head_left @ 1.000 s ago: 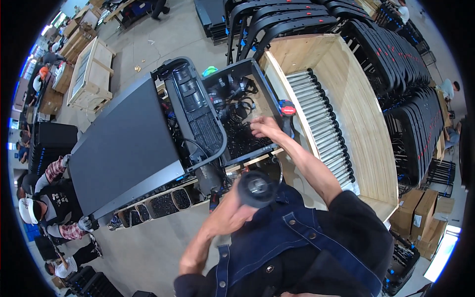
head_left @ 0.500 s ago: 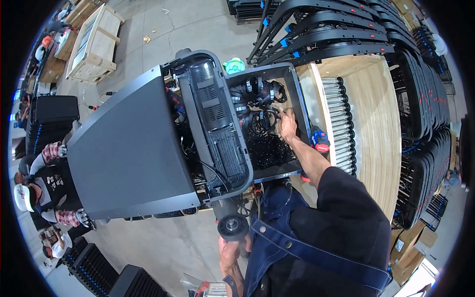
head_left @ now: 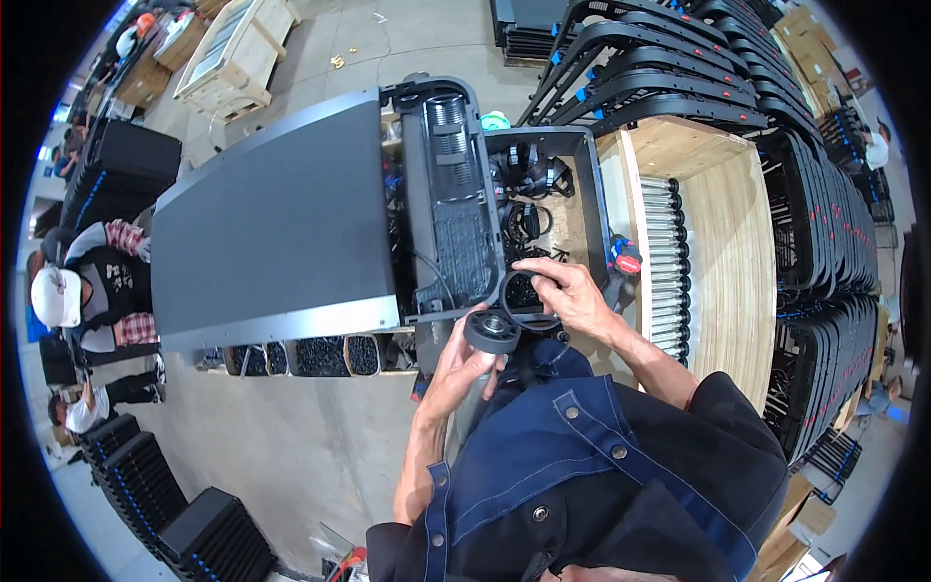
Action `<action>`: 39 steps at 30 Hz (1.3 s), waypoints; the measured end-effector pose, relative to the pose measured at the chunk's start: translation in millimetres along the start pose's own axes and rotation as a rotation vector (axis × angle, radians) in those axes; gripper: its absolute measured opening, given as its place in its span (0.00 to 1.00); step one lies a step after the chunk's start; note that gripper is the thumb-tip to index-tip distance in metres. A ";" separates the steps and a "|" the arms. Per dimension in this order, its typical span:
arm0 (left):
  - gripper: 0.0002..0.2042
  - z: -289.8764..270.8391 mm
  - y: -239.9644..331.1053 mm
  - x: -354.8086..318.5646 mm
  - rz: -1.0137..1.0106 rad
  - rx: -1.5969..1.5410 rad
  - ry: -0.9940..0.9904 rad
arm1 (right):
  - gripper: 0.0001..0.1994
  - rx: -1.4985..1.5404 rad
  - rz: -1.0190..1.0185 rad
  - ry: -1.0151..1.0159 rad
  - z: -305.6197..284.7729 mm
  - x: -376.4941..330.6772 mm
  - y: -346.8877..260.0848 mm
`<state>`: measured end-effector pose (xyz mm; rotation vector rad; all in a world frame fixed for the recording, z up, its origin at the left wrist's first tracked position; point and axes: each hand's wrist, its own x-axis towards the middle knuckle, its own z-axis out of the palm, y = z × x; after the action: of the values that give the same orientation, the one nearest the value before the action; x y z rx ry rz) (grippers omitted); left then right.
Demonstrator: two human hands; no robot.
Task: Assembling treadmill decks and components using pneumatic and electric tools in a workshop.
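From afar, I'm clasping the black wheel (head_left: 492, 335) in the left grip (head_left: 454, 373), its hub facing the camera, and judging that steadiness is mattering most here. To its right, I'm pinching 1 black belt (head_left: 503, 293) in the right grip (head_left: 579, 303), just beside the wheel, near the bin (head_left: 598, 179), favouring an open, untwisted loop
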<state>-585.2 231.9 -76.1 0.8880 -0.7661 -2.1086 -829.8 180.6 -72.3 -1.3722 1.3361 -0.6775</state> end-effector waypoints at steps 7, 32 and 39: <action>0.40 -8.4 -20.4 -42.7 0.037 0.123 -0.027 | 0.20 -0.519 -0.621 0.178 53.6 -22.2 -27.9; 0.36 -44.7 -29.1 -105.5 0.109 0.036 0.054 | 0.11 -0.377 -0.506 -0.070 124.3 -85.8 -71.1; 0.34 -23.5 22.5 -46.2 0.160 0.033 0.161 | 0.22 -0.276 -0.447 0.042 87.0 -20.7 -23.6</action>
<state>-535.0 249.8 -57.4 0.9687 -0.7630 -1.8654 -746.6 220.9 -69.7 -1.9204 1.1940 -0.8410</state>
